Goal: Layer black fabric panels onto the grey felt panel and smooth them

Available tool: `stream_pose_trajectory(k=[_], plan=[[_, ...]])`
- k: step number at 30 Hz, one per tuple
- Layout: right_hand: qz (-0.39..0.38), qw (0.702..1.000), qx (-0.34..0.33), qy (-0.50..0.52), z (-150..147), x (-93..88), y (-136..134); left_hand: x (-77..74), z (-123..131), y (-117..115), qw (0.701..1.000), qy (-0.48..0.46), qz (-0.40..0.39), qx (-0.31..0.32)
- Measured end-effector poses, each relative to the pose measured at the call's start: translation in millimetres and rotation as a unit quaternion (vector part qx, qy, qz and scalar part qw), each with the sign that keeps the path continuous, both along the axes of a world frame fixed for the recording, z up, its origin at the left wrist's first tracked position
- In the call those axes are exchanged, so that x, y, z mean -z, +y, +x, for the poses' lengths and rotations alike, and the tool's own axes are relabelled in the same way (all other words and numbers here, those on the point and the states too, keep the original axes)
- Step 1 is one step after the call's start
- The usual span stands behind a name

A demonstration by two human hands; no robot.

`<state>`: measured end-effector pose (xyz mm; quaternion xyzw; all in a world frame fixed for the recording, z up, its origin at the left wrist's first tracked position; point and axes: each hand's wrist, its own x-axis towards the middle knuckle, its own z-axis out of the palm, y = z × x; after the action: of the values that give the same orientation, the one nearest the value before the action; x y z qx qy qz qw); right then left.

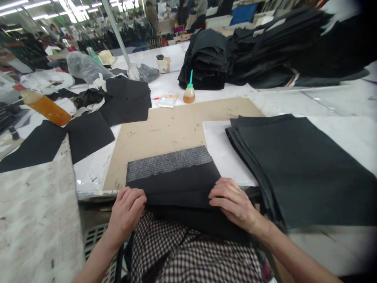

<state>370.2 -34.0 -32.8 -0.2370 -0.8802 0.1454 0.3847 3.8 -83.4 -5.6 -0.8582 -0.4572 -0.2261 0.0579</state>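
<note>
A black fabric piece (176, 182) with a grey speckled strip (169, 162) along its far edge lies over the front edge of a tan board (165, 135), and its near part hangs down over the lap. My left hand (128, 208) has its fingers curled closed on the fabric's left side. On the right side, my right hand (232, 200) pinches the same fabric between thumb and fingers. A fold runs across the fabric between both hands.
Large black sheets (306, 169) are stacked at the right. Behind the board stand a small glue bottle (189, 94) and piled black material (206, 59). Black cut pieces (126, 98) and a bottle of amber liquid (45, 108) lie at the left. People are in the background.
</note>
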Motion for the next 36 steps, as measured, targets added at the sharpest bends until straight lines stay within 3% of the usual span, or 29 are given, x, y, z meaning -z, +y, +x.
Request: stream_pose_trajectory(k=[8, 14, 19, 24, 29, 32, 36], plan=[[0.062, 0.998, 0.029, 0.007, -0.1, 2.8, -8.8, 2.0, 0.0, -4.3, 0.999, 0.013, 0.032, -0.006], [0.059, 0.998, 0.037, -0.005, -0.4, 8.9, -7.5, 10.8, -2.6, -2.6, 0.999, 0.023, 0.018, -0.027], [0.056, 0.997, 0.042, -0.03, -2.7, 6.6, -6.1, 0.0, 18.0, -0.7, 0.996, 0.067, -0.018, -0.059], [0.061, 0.996, 0.033, -0.057, -5.2, 3.2, -7.0, -17.6, 70.6, 4.7, 0.995, 0.081, -0.044, 0.037], [0.054, 0.996, 0.023, -0.066, -6.0, -8.3, -7.6, -19.3, 108.6, 24.1, 0.984, 0.096, -0.049, 0.14], [0.049, 0.997, 0.029, -0.045, -4.6, -14.8, -8.1, -18.8, 103.9, 35.3, 0.982, 0.096, -0.049, 0.155], [0.049, 0.998, 0.039, -0.018, -5.6, -15.5, -9.4, -21.0, 74.4, 43.0, 0.983, 0.105, -0.048, 0.143]])
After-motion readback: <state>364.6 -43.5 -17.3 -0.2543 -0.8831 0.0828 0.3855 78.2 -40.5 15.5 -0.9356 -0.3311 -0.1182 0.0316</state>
